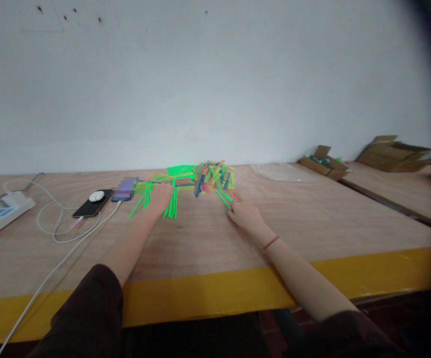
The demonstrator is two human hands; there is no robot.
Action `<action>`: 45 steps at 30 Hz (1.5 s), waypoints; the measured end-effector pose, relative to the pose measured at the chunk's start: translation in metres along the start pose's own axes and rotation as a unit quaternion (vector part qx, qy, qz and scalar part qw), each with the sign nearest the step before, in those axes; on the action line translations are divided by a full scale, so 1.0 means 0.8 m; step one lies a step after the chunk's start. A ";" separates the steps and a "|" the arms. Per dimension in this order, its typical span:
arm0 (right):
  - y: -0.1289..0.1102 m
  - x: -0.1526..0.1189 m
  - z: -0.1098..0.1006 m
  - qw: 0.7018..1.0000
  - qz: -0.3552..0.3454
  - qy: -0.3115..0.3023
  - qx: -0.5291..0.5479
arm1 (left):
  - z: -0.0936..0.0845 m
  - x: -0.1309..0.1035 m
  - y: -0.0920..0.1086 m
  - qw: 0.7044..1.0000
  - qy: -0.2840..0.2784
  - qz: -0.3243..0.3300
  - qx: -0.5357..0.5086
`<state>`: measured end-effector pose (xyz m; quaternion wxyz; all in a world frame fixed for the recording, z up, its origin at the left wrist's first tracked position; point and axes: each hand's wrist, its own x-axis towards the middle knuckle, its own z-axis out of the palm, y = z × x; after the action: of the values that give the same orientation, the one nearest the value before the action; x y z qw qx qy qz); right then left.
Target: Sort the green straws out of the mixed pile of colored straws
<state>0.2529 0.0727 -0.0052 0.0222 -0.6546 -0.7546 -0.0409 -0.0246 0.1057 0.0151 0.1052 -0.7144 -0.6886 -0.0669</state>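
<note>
My left hand [161, 197] lies over the green sticks [173, 201], which fan out on both sides of it; its fingertips are hidden. My right hand [244, 214] is at the lower right of a heap of multicoloured strips [215, 176], its fingers bent together by the ends of thin green sticks [224, 199] and a few reddish strips. Whether those fingers grip anything is too small to tell. Behind both hands, a bright green bundle [181, 172] rests near the wall, touching the left side of the heap.
At the left are a blurred-out phone [125, 190], a black phone [88, 206] with a white round object on it, white cables and a power strip [4, 216]. Cardboard boxes [322, 164] stand at the back right. Yellow tape [208, 293] lines the table's front edge.
</note>
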 end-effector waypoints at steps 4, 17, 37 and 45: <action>-0.001 0.001 0.001 0.999 0.010 0.031 0.024 | -0.005 -0.017 0.014 0.996 0.046 -0.049 -0.058; -0.021 -0.007 -0.005 0.958 -0.163 0.131 0.198 | 0.008 -0.068 0.097 0.799 -0.037 -0.037 -0.599; 0.048 0.028 0.012 0.994 0.059 0.083 0.043 | 0.009 -0.096 0.078 0.972 -0.033 0.118 -0.198; 0.019 0.009 -0.010 0.979 -0.014 0.122 0.164 | -0.010 -0.108 0.090 0.983 -0.012 0.119 -0.141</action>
<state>0.2671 0.0810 0.0039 0.2205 -0.6217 -0.7516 0.0037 0.0442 0.0178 -0.0021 0.0023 -0.7993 -0.5839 -0.1420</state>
